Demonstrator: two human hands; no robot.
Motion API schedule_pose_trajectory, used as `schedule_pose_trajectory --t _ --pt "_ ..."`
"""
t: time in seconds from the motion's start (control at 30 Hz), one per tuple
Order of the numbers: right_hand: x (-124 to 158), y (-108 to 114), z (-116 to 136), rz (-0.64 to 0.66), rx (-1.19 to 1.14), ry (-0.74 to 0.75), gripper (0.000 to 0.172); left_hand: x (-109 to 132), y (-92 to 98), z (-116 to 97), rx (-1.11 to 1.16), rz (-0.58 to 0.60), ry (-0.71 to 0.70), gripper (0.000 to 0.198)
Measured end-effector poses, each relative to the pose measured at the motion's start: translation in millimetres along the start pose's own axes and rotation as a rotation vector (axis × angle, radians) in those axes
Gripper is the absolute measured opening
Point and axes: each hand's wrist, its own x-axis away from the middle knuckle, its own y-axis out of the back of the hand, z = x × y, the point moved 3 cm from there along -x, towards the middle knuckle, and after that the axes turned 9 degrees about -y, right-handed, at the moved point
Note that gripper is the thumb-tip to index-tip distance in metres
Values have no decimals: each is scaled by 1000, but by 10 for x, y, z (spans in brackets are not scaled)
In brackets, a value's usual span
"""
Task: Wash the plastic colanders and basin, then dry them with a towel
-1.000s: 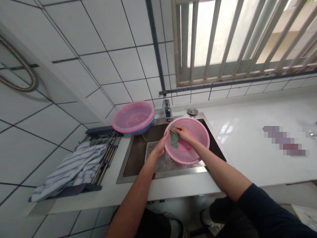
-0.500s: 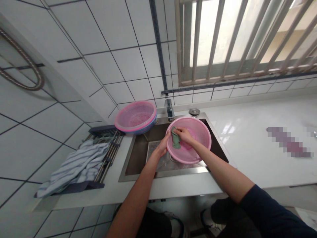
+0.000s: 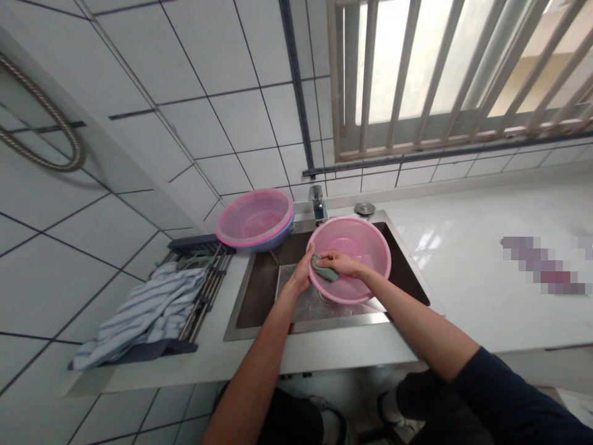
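Note:
A pink perforated plastic basket [image 3: 365, 247], tilted a little, is held over the steel sink [image 3: 259, 296]. My left hand [image 3: 302, 272] grips its left rim, thumb on the inner side. Inside the basket, my right hand [image 3: 341, 262] presses a folded green cloth [image 3: 325, 271] against the left part of the wall. The fingers of the right hand are closed on the cloth and partly cover it.
Behind the basket stands a chrome faucet [image 3: 318, 203], with a metal drain strainer [image 3: 364, 209] beside it. Stacked pink and blue basins [image 3: 254, 216] rest at the sink's back left corner. A striped towel [image 3: 148, 303] lies over a rack [image 3: 208, 290] on the left. White counter [image 3: 463, 266] extends right.
My right hand has moved the green cloth down and slightly left along the basket's inner wall. The basket has shifted a little to the left and changed its tilt slightly.

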Motion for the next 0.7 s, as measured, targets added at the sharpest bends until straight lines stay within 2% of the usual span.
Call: schedule_pose_trajectory --t 0.13,0.2,0.27,0.4,0.47,0.53,0.7 --pt "-1 259 102 -449 -92 145 42 26 -84 13 -57 -39 4 44" --pt "4 321 121 -555 -118 169 41 36 -115 12 -53 -34 0 42" --pt "-2 279 117 -496 -107 160 42 43 -120 4 -38 -18 -5 43" --pt "-9 0 58 -108 -18 60 43 44 -58 -6 -32 -31 18 50" --pt "-3 -80 34 5 25 25 44 36 -26 -3 -41 -60 32 53" --pt "-10 -49 37 -25 43 35 43 25 -25 0 -43 -65 18 51" --pt "-19 298 95 -485 -49 151 38 18 -89 16 -37 -25 -35 40"
